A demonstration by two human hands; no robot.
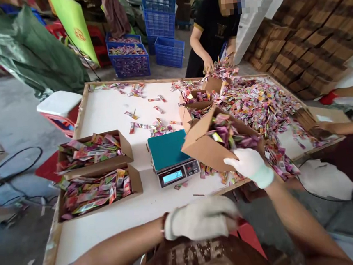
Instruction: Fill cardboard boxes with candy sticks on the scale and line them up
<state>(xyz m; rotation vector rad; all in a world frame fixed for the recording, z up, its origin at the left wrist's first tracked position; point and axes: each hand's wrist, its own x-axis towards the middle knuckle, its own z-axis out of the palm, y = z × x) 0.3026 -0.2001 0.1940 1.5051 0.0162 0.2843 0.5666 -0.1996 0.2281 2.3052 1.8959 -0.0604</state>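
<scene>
My right hand, in a white glove, grips the near edge of a tilted cardboard box full of colourful sachets, held just above the table beside a small digital scale with a teal platform. My left hand, also gloved, is curled closed close to my body at the table's near edge; what it holds, if anything, is hidden. A large heap of loose sachets covers the right side of the white table.
Two filled cardboard boxes sit at the left of the table. A person in black sorts sachets at the far side; another person's arm reaches in from the right. Blue crates and stacked cardboard stand behind.
</scene>
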